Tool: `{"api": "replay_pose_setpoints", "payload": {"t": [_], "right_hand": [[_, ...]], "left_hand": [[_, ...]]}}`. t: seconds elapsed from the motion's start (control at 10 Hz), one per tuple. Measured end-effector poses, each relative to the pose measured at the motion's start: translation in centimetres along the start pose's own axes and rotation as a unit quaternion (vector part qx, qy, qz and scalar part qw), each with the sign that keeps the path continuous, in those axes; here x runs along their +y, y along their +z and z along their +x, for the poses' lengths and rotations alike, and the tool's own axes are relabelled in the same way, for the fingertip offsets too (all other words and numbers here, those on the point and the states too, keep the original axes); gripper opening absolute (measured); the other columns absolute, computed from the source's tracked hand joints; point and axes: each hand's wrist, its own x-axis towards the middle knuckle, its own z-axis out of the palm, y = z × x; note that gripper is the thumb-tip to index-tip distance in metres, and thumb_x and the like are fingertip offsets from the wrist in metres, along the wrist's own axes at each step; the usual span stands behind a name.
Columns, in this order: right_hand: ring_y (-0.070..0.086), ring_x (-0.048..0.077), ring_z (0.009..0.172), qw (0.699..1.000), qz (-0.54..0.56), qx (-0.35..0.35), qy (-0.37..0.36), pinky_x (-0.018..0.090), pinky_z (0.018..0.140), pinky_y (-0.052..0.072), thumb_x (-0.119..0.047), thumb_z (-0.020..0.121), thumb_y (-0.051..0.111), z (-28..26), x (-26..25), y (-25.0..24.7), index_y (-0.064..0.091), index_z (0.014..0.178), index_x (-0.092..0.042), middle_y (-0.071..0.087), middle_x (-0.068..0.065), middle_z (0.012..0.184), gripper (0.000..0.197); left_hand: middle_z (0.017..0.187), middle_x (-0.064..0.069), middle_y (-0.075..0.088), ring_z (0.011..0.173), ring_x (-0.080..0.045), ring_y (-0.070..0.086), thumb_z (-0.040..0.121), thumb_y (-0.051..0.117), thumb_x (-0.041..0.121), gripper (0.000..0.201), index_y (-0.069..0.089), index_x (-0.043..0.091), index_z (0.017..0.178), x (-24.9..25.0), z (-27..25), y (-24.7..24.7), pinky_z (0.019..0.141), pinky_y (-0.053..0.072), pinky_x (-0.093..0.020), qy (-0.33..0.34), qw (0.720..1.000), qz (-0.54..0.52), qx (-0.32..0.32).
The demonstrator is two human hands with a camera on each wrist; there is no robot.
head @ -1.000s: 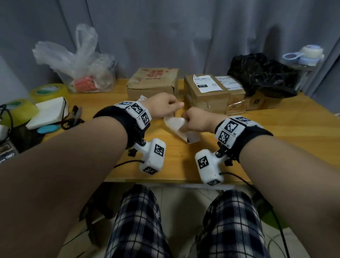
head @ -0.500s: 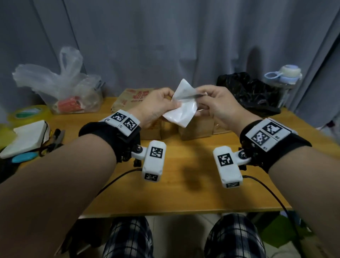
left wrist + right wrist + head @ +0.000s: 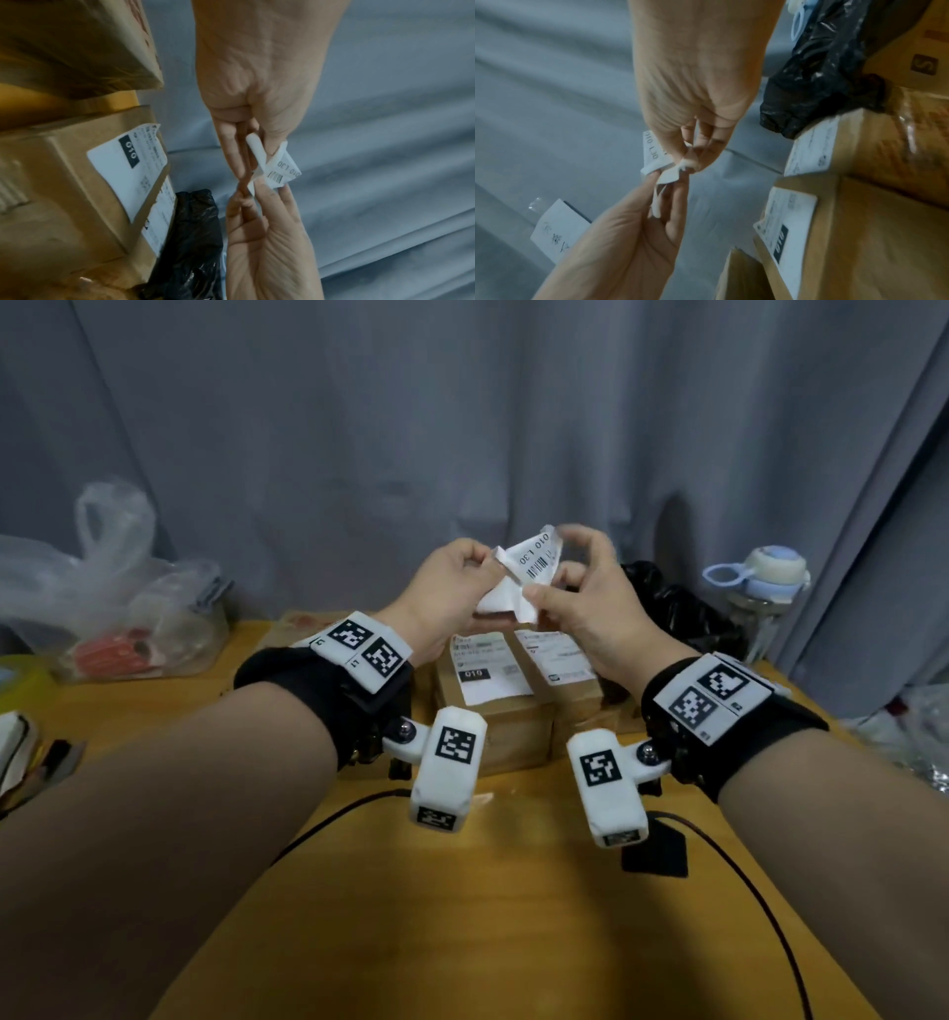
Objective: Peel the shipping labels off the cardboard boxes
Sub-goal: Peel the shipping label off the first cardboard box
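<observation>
A peeled white shipping label (image 3: 529, 572), crumpled and printed with a barcode and "010 L30", is held in the air above the boxes. My left hand (image 3: 462, 580) pinches its left side and my right hand (image 3: 575, 580) pinches its right side. In the left wrist view the label (image 3: 279, 170) sits between both hands' fingertips. The right wrist view shows the label (image 3: 654, 158) the same way. Below stand two cardboard boxes: one (image 3: 493, 716) with a white "010" label (image 3: 485, 667), and one to its right (image 3: 570, 690) with a label (image 3: 557, 654).
A third cardboard box (image 3: 298, 629) lies behind my left wrist. A black plastic bag (image 3: 678, 608) and a bottle with a blue lid (image 3: 765, 588) stand at the right. A clear plastic bag (image 3: 113, 598) sits at the left. Grey curtain hangs behind the wooden table (image 3: 488, 916).
Both hands have lifted the peeled label from table height up above the boxes. The label has gone from a flat sheet to a crumpled fold with its print side showing.
</observation>
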Motion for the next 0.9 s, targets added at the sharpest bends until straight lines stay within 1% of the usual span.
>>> {"api": "replay_pose_setpoints", "payload": {"t": [0.1, 0.2, 0.3, 0.4, 0.5, 0.6, 0.7, 0.8, 0.9], "right_hand": [[0.063, 0.004, 0.064, 0.999, -0.046, 0.003, -0.028, 0.020, 0.056, 0.052, 0.012, 0.082, 0.059, 2.0, -0.7, -1.8, 0.053, 0.120, -0.018, 0.065, 0.002, 0.083, 0.049], [0.064, 0.004, 0.057, 0.997, -0.060, 0.043, -0.032, 0.017, 0.048, 0.052, 0.015, 0.083, 0.055, 3.2, -1.2, -4.3, 0.064, 0.111, -0.003, 0.067, 0.004, 0.085, 0.035], [0.063, 0.006, 0.053, 0.995, -0.068, 0.078, -0.012, 0.017, 0.048, 0.053, 0.017, 0.081, 0.053, 3.8, -0.9, -7.1, 0.067, 0.105, -0.004, 0.069, -0.002, 0.071, 0.035], [0.059, 0.008, 0.053, 0.981, -0.156, 0.115, 0.017, 0.015, 0.046, 0.051, 0.014, 0.082, 0.047, 4.1, -0.2, -9.5, 0.069, 0.099, -0.010, 0.065, 0.003, 0.071, 0.037], [0.053, 0.009, 0.041, 0.946, -0.274, 0.167, 0.051, 0.021, 0.048, 0.050, 0.013, 0.082, 0.041, 4.9, 0.9, -12.0, 0.071, 0.092, -0.009, 0.060, 0.006, 0.064, 0.039], [0.055, 0.020, 0.061, 0.903, -0.383, 0.167, 0.099, 0.034, 0.069, 0.050, 0.012, 0.082, 0.047, 5.1, 1.4, -14.0, 0.071, 0.097, -0.001, 0.064, 0.016, 0.075, 0.032], [0.050, 0.019, 0.083, 0.875, -0.446, 0.126, 0.139, 0.031, 0.079, 0.046, 0.000, 0.087, 0.050, 5.3, 1.7, -15.0, 0.065, 0.109, 0.002, 0.065, 0.022, 0.104, 0.027], [0.044, 0.021, 0.085, 0.868, -0.459, 0.115, 0.149, 0.026, 0.073, 0.034, -0.004, 0.092, 0.045, 4.6, 1.1, -14.7, 0.060, 0.112, 0.008, 0.060, 0.026, 0.115, 0.028], [0.046, 0.023, 0.082, 0.872, -0.450, 0.113, 0.156, 0.029, 0.064, 0.034, -0.014, 0.092, 0.043, 4.4, 1.5, -14.5, 0.060, 0.085, -0.002, 0.060, 0.024, 0.100, 0.022]], "left_hand": [[0.090, -0.010, 0.063, 0.070, -0.015, 0.066, 0.092, 0.050, 0.000, 0.012, 0.054, 0.009, 0.100, 1.1, 0.8, 1.0, 0.052, 0.057, -0.021, -0.023, 0.998, -0.031, -0.048], [0.096, -0.012, 0.064, 0.079, -0.014, 0.065, 0.091, 0.052, 0.002, 0.028, 0.053, 0.009, 0.119, 1.1, 1.5, 2.1, 0.068, 0.058, -0.020, -0.015, 0.995, 0.041, -0.088], [0.101, -0.009, 0.062, 0.087, -0.016, 0.062, 0.092, 0.052, 0.007, 0.037, 0.048, 0.007, 0.129, -0.3, 2.4, 3.9, 0.076, 0.052, -0.022, 0.026, 0.976, 0.194, -0.101], [0.126, -0.012, 0.054, 0.115, -0.023, 0.053, 0.091, 0.055, 0.015, 0.042, 0.049, 0.011, 0.133, -2.2, 3.7, 6.7, 0.094, 0.040, -0.024, 0.100, 0.897, 0.403, -0.152], [0.147, -0.010, 0.031, 0.134, -0.030, 0.030, 0.092, 0.055, 0.033, 0.055, 0.036, 0.026, 0.144, -3.6, 5.0, 9.8, 0.111, 0.029, -0.036, 0.118, 0.807, 0.537, -0.216], [0.156, -0.007, 0.016, 0.141, -0.032, 0.018, 0.094, 0.050, 0.039, 0.056, 0.030, 0.034, 0.146, -4.2, 6.0, 12.1, 0.113, 0.026, -0.045, 0.102, 0.757, 0.596, -0.248], [0.154, -0.009, 0.019, 0.135, -0.033, 0.033, 0.095, 0.048, 0.036, 0.041, 0.048, 0.025, 0.135, -4.3, 6.6, 13.0, 0.109, 0.032, -0.043, 0.090, 0.735, 0.617, -0.268], [0.146, -0.009, 0.028, 0.122, -0.030, 0.046, 0.095, 0.051, 0.031, 0.034, 0.057, 0.017, 0.125, -4.4, 6.7, 12.1, 0.102, 0.039, -0.036, 0.097, 0.750, 0.592, -0.278], [0.142, -0.007, 0.032, 0.120, -0.026, 0.046, 0.094, 0.054, 0.030, 0.031, 0.061, 0.016, 0.120, -4.4, 6.6, 10.7, 0.099, 0.036, -0.029, 0.109, 0.754, 0.576, -0.295]]}}
